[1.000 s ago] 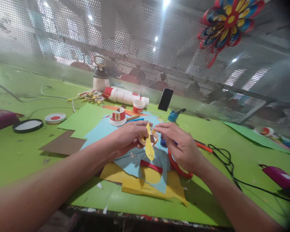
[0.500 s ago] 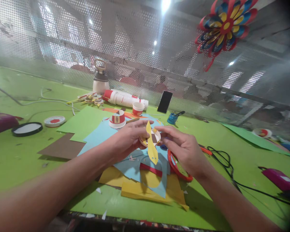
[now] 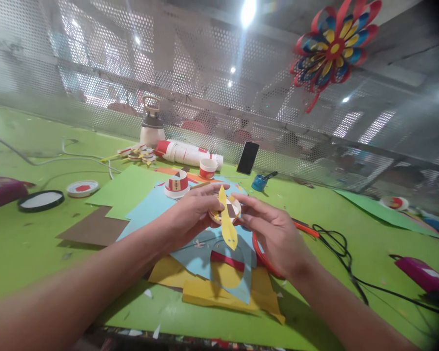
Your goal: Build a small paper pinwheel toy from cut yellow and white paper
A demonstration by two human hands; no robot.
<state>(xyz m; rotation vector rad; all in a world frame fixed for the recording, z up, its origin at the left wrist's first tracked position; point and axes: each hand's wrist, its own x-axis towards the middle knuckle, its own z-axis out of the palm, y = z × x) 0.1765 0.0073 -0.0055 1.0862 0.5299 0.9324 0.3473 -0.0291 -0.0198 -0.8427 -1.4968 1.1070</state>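
**Both hands on one paper disc, above the paper stack**

We hold one small paper disc [image 3: 229,210] between both hands, just above the coloured sheets. Our left hand [image 3: 190,214] grips its left edge; our right hand [image 3: 274,234] pinches its right edge with the fingertips. The hands sit close together, both closed on the disc. One yellow strip [image 3: 227,224] runs across the disc and hangs below it.

Count on the table [image 3: 22,243]:
- one cut cup [image 3: 177,184] with a red band, upright, behind the left hand
- one small cup [image 3: 208,168], upright, just beside one lying cup stack [image 3: 186,152]
- one phone [image 3: 248,157], leaning on the mesh wall
- one scissors [image 3: 263,253], red-handled, partly under the right hand
- two round lids [image 3: 40,200], left
- one paper flower [image 3: 331,46], hanging on the mesh

Change from one second ago: the strip's upper end now stands higher over the disc, and the right hand lies flatter against the edge.
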